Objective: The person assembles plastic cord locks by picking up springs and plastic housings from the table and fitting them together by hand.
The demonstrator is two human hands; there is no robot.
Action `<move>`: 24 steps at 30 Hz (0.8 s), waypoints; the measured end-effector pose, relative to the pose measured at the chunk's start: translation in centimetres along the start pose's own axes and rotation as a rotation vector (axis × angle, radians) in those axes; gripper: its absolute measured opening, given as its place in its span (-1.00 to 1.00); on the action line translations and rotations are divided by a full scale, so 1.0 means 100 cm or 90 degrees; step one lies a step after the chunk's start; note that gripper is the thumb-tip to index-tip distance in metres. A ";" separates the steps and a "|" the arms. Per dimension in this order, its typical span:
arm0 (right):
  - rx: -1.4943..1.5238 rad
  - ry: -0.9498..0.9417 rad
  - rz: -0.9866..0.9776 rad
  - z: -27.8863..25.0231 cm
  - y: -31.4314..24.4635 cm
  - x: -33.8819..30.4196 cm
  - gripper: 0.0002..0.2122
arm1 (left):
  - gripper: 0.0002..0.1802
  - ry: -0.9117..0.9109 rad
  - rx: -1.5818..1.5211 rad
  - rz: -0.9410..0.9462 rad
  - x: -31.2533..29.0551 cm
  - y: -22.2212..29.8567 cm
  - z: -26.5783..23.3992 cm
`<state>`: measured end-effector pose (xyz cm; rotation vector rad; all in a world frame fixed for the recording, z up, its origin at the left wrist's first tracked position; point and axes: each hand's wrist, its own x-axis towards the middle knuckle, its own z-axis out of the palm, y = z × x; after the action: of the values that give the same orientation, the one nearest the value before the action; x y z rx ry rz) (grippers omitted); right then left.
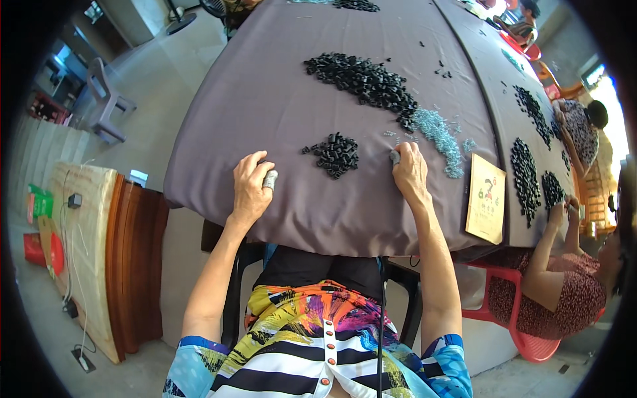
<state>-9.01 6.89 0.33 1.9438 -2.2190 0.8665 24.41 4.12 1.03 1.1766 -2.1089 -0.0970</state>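
My left hand (251, 184) is above the near edge of the cloth-covered table, its fingers curled together and a grey wrap on the thumb. A dark speck shows by its fingertips; I cannot make out what it is. Between my hands lies a small pile of short black pieces (336, 156). To the right of it, my right hand (411, 174) is closed, fingers bent down, with a similar grey wrap; anything in its grip is hidden. Close by its fingertips are scattered small clear bluish pieces (436, 132). A larger black heap (363, 81) stretches out beyond.
A yellowish booklet (486, 199) lies right of my right hand. Farther right, a co-worker (531, 285) sits on a red chair (494, 305) beside more black piles (524, 176). A wooden cabinet (136, 265) stands at left, a grey plastic chair (106, 103) behind it.
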 end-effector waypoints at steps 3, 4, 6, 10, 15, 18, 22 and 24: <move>-0.034 -0.002 -0.025 -0.004 -0.008 -0.001 -0.81 | -0.82 -0.005 0.001 -0.004 0.000 0.002 0.000; -0.041 0.006 -0.028 -0.006 -0.012 -0.001 -0.80 | -0.81 -0.004 0.000 -0.002 -0.001 -0.001 0.001; -0.013 -0.008 -0.028 -0.006 -0.017 -0.001 -0.80 | -0.80 0.002 0.018 -0.011 -0.003 -0.006 0.003; 0.098 -0.008 -0.043 -0.005 -0.032 -0.009 -0.79 | -0.78 0.039 0.066 0.006 -0.002 -0.005 0.002; 0.209 0.040 -0.008 0.001 -0.038 -0.026 -0.80 | -0.73 0.050 0.008 0.053 0.017 0.021 0.006; 0.208 0.057 0.005 0.002 -0.044 -0.035 -0.84 | -0.76 0.026 -0.089 0.050 0.039 0.026 0.026; 0.176 0.069 -0.022 0.002 -0.048 -0.037 -0.85 | -0.84 -0.056 -0.075 -0.047 0.079 0.042 0.051; 0.186 0.065 -0.026 0.002 -0.048 -0.037 -0.83 | -0.84 -0.104 -0.041 -0.084 0.092 0.048 0.064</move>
<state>-3.73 9.93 0.43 1.9971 -2.0862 1.3180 13.97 -1.80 3.10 1.3066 -2.1487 -0.3289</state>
